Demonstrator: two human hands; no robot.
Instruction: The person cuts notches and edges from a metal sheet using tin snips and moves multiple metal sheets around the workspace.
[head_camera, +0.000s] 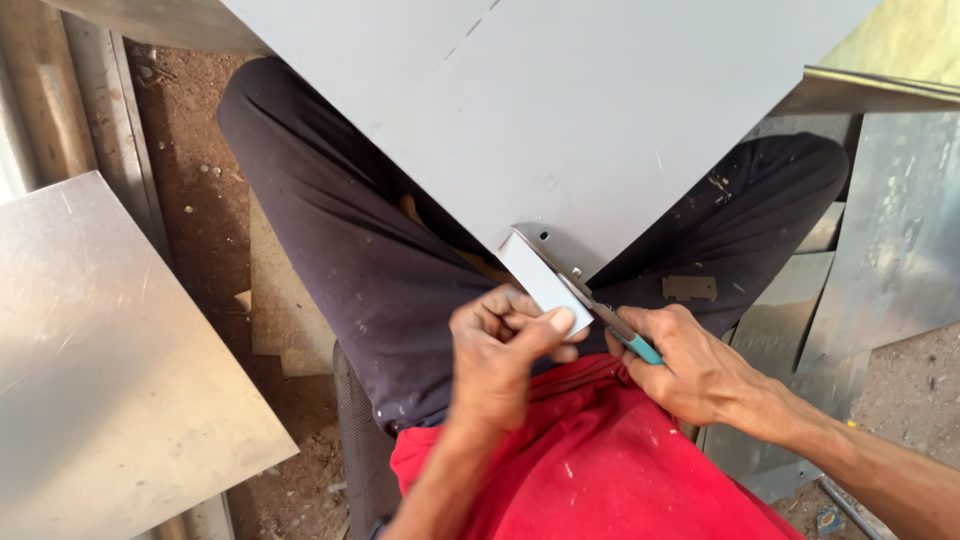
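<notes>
We look down on a large grey metal sheet (560, 110) resting across our lap, its near corner pointing toward us. Our left hand (505, 350) pinches a bent-up strip of the sheet (540, 280) between thumb and curled fingers, just near of that corner. Our right hand (695, 365) is closed around the teal handles of tin snips (610, 322), whose blades reach up and left into the corner, right beside the strip. The two hands are close together. A second bare metal sheet (110, 360) lies on the ground at left.
</notes>
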